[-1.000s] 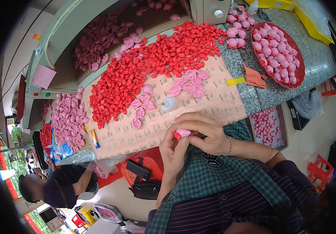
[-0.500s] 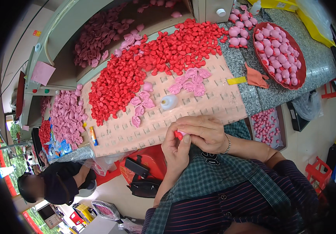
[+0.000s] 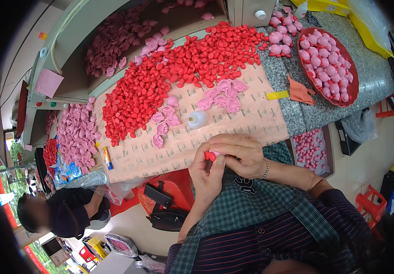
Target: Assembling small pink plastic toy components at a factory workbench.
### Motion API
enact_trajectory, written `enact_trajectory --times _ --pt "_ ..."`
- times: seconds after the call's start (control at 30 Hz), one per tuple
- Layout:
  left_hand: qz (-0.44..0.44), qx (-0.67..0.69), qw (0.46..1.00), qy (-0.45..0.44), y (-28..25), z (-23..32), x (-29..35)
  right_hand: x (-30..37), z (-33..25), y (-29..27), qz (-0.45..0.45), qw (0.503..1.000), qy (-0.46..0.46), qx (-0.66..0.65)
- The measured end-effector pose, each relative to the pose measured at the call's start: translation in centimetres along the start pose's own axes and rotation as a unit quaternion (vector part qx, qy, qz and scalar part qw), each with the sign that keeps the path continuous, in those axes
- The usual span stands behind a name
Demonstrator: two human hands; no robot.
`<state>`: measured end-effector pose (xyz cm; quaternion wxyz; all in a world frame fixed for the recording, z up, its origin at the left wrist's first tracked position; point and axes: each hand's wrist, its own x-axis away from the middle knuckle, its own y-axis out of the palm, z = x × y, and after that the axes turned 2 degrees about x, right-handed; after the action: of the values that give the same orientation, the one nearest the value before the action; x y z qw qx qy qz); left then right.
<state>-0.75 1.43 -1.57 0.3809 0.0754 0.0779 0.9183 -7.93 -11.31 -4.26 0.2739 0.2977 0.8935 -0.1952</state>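
Note:
Close to the table's front edge, my left hand (image 3: 205,171) and my right hand (image 3: 242,154) meet around a small pink rubbery figure with red feet-like pieces (image 3: 212,156). The fingers of both are closed on it and hide most of its pink body. Just beyond lies a white squeeze bottle with a thin metal tip (image 3: 197,119). Pink, petal-like soft parts lie in two groups, one (image 3: 224,95) behind the bottle and another (image 3: 164,123) to its left. Farther back spreads a big heap of small red oval pieces (image 3: 183,57).
A red basin (image 3: 353,91) full of pink figures stands at the right, beside more figures (image 3: 281,39). Pink parts are piled at the left (image 3: 76,137), near a glue tube (image 3: 107,158). An orange cloth (image 3: 301,90) lies on the stone top. Another person (image 3: 66,212) is at the lower left.
The small figure has turned slightly between my fingers, so more of its red pieces show. My hands stay in about the same place.

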Motion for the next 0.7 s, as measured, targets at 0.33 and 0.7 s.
enact_trajectory --times 0.33,0.7 --pt "0.066 -0.053 0.992 0.094 0.1 -0.7 0.3 -0.1 -0.5 -0.7 0.066 0.736 0.345 -0.579" --pt "0.067 -0.136 0.959 0.239 1.5 -0.3 -0.8 1.0 0.3 0.0 0.068 0.677 0.373 -0.632"
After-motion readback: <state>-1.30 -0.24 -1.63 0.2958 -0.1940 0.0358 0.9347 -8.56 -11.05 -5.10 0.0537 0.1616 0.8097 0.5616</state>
